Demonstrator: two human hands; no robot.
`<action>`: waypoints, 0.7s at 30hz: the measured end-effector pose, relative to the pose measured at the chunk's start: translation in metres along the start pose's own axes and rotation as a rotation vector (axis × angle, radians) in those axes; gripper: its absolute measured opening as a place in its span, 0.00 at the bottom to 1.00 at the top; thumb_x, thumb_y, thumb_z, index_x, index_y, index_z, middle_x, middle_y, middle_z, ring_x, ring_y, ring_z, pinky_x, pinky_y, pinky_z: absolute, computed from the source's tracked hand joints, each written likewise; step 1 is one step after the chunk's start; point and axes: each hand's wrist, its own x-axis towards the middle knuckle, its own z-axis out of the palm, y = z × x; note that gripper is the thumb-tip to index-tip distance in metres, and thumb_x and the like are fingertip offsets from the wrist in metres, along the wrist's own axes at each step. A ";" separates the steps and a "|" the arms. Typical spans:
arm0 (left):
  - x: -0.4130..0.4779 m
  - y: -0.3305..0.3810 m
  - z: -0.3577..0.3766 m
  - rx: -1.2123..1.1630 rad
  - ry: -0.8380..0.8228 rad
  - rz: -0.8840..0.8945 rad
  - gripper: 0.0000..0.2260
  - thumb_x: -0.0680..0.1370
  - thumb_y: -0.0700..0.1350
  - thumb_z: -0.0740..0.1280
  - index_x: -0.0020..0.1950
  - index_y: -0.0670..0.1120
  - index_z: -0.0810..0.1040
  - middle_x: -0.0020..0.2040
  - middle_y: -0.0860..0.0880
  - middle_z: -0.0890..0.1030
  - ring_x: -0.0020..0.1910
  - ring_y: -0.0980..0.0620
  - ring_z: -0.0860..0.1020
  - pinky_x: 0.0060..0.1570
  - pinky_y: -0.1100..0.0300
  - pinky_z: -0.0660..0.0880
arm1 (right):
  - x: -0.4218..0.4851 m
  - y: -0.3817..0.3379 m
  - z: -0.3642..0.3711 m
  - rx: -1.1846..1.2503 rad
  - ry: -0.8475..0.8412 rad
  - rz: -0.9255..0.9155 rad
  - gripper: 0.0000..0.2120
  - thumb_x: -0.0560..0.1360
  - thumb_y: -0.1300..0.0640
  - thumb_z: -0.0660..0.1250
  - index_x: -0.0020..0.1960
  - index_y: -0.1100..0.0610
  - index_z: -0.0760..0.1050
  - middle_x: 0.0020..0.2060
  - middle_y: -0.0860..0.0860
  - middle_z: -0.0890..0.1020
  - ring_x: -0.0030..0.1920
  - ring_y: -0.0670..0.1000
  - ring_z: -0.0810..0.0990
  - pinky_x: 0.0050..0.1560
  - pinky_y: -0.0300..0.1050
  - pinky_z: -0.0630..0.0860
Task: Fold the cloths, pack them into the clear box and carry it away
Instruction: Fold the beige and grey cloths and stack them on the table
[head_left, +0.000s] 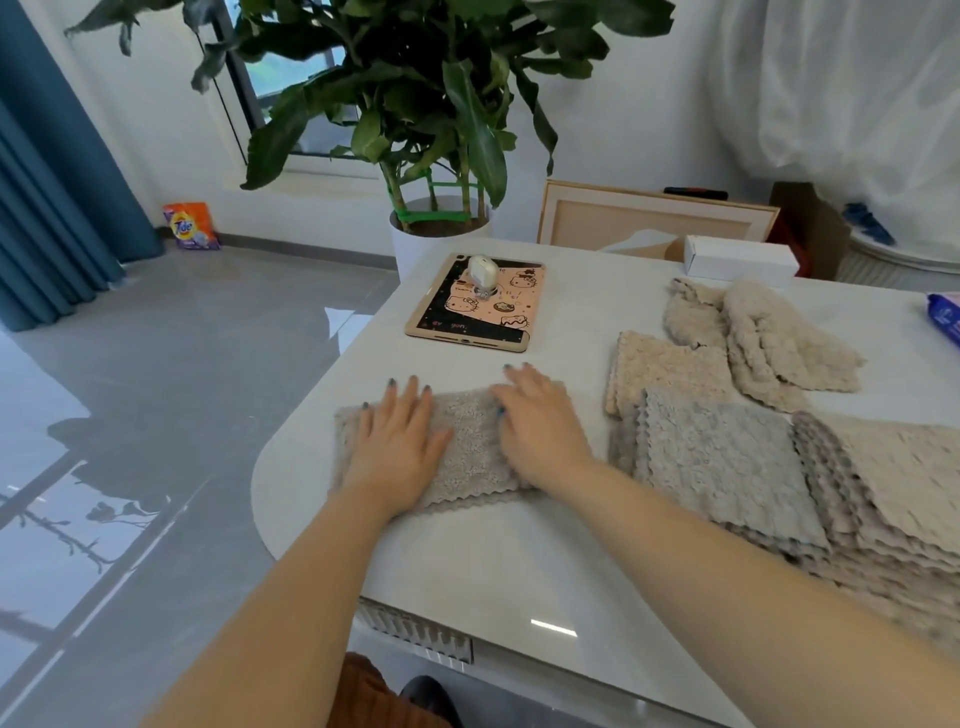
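Head: cloth (474, 460) near table (519, 571) edge

We see a pale, glossy worktop (519, 561) with a rounded left corner. Near that corner lies a folded grey-beige cloth (467, 447), and beyond it a tablet (475, 312) in a pink cartoon case. To the right lie a cream folded cloth (670, 364), a grey cloth (722, 457) overlapping it, a stack of flat cloths (893, 493) and a crumpled heap of cloths (769, 338). A white box (737, 257) sits at the far edge and a blue packet (948, 317) at the right.
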 end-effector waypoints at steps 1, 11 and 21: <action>0.000 0.000 0.006 0.021 -0.027 0.037 0.38 0.74 0.69 0.32 0.79 0.50 0.47 0.79 0.51 0.44 0.78 0.50 0.41 0.74 0.47 0.40 | 0.002 -0.001 0.010 0.013 -0.070 -0.072 0.22 0.81 0.56 0.53 0.75 0.52 0.62 0.77 0.51 0.54 0.77 0.54 0.49 0.76 0.52 0.46; 0.002 -0.003 0.008 0.094 -0.165 -0.032 0.39 0.70 0.74 0.38 0.78 0.59 0.40 0.79 0.53 0.38 0.77 0.49 0.37 0.71 0.38 0.37 | -0.001 0.019 0.037 -0.158 -0.294 0.055 0.28 0.79 0.35 0.40 0.77 0.40 0.38 0.77 0.46 0.38 0.77 0.53 0.35 0.74 0.62 0.35; -0.026 -0.007 -0.017 0.072 -0.087 -0.591 0.49 0.70 0.74 0.58 0.75 0.37 0.53 0.72 0.41 0.61 0.70 0.42 0.61 0.65 0.49 0.66 | -0.013 0.018 0.017 0.030 -0.250 0.425 0.34 0.78 0.36 0.52 0.78 0.51 0.47 0.77 0.59 0.41 0.76 0.64 0.42 0.74 0.61 0.47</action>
